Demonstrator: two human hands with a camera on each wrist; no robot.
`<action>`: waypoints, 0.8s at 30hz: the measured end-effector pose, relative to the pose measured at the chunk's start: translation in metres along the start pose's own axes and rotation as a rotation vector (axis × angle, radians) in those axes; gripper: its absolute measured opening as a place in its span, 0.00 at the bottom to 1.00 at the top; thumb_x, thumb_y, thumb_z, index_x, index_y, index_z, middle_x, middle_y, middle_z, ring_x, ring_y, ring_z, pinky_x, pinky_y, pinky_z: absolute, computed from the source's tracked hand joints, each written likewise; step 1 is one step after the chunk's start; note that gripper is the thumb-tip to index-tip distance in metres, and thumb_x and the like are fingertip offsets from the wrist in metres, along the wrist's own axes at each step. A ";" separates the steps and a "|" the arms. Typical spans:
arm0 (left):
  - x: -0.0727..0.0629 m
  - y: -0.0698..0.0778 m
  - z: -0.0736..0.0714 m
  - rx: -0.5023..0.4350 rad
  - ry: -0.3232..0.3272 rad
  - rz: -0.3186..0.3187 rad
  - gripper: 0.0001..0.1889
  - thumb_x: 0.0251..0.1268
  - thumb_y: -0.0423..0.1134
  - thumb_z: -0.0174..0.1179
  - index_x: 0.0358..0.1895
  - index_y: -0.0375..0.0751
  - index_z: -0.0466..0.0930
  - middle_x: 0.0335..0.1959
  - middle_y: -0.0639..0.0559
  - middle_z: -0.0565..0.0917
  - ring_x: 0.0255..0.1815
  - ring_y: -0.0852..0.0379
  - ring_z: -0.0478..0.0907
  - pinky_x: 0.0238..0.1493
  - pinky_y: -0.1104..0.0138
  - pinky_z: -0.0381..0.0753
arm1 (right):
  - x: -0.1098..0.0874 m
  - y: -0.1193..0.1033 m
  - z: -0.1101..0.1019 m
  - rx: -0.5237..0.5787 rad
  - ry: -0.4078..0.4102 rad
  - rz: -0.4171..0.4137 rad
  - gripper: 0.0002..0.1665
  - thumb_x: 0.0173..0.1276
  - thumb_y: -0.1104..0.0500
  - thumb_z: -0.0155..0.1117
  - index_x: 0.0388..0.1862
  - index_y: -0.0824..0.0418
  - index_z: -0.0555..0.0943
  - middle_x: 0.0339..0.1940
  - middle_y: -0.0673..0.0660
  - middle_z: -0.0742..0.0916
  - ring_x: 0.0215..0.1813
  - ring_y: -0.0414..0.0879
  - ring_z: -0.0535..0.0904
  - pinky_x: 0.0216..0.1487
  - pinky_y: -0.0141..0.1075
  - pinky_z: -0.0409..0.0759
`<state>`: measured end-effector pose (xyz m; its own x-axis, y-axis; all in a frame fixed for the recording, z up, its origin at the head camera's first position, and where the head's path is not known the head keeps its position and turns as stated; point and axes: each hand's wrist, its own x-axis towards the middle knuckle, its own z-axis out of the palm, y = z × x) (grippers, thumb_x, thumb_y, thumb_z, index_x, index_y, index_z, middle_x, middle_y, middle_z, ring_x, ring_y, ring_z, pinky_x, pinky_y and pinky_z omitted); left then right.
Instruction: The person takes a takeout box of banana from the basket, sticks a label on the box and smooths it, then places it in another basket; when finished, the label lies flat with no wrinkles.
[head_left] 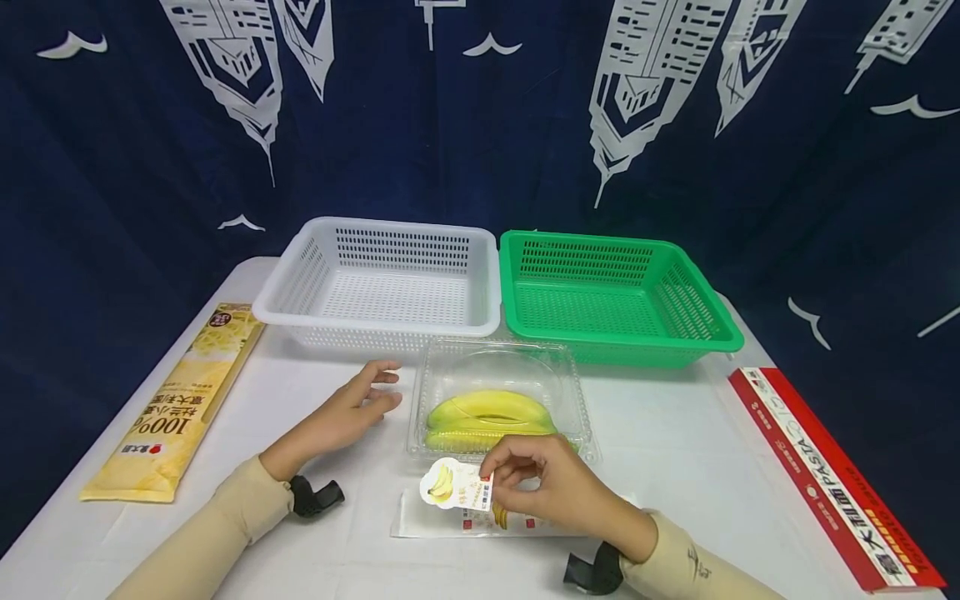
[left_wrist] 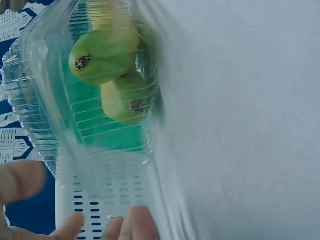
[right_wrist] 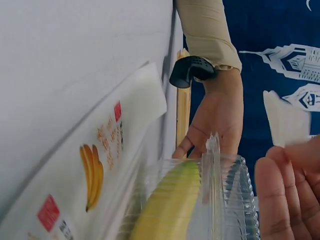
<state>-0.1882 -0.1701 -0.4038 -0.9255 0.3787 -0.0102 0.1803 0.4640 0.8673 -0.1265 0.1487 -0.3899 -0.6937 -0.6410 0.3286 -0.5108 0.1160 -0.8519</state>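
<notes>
A banana label (head_left: pixel 456 485), white with printed bananas, is pinched between the thumb and fingers of my right hand (head_left: pixel 558 485). It is held above a white sheet of labels (head_left: pixel 423 523) on the table; the right wrist view shows its plain back. Behind that hand, a clear plastic clamshell box (head_left: pixel 444 367) is closed over green-yellow bananas (head_left: pixel 491 410). Just left of the box, my left hand (head_left: pixel 341 421) holds nothing, its fingers spread loosely and apart from the plastic. In the left wrist view, the banana ends (left_wrist: pixel 105 55) show through the box.
At the back of the table stand a white basket (head_left: pixel 487 312) and a green basket (head_left: pixel 600 346), side by side. A yellow pasta packet (head_left: pixel 176 408) lies along the left edge, and a red pasta box (head_left: pixel 832 479) along the right. Dark patterned cloth (head_left: pixel 480 125) hangs behind.
</notes>
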 end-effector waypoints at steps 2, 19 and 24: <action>0.004 0.000 0.002 -0.039 0.020 0.014 0.31 0.85 0.41 0.54 0.82 0.33 0.57 0.77 0.26 0.67 0.74 0.27 0.72 0.64 0.46 0.84 | 0.001 -0.001 -0.002 0.000 0.034 -0.016 0.15 0.63 0.81 0.65 0.42 0.65 0.87 0.38 0.60 0.91 0.40 0.37 0.86 0.41 0.38 0.92; 0.029 0.002 0.020 -0.248 -0.056 0.076 0.49 0.71 0.45 0.68 0.88 0.51 0.48 0.87 0.29 0.47 0.83 0.19 0.51 0.73 0.25 0.63 | 0.019 0.002 -0.025 0.164 0.275 -0.030 0.06 0.67 0.80 0.68 0.41 0.79 0.80 0.36 0.45 0.89 0.32 0.36 0.87 0.32 0.30 0.88; 0.034 0.002 0.023 -0.254 -0.059 0.077 0.51 0.69 0.45 0.70 0.89 0.52 0.47 0.89 0.32 0.43 0.83 0.18 0.49 0.74 0.23 0.60 | 0.024 0.000 -0.030 0.245 0.323 0.080 0.16 0.68 0.80 0.65 0.51 0.84 0.73 0.41 0.49 0.85 0.34 0.37 0.88 0.37 0.32 0.89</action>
<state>-0.2110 -0.1374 -0.4137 -0.8899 0.4546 0.0377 0.1529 0.2195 0.9635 -0.1580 0.1560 -0.3700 -0.8698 -0.3619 0.3354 -0.3400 -0.0530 -0.9389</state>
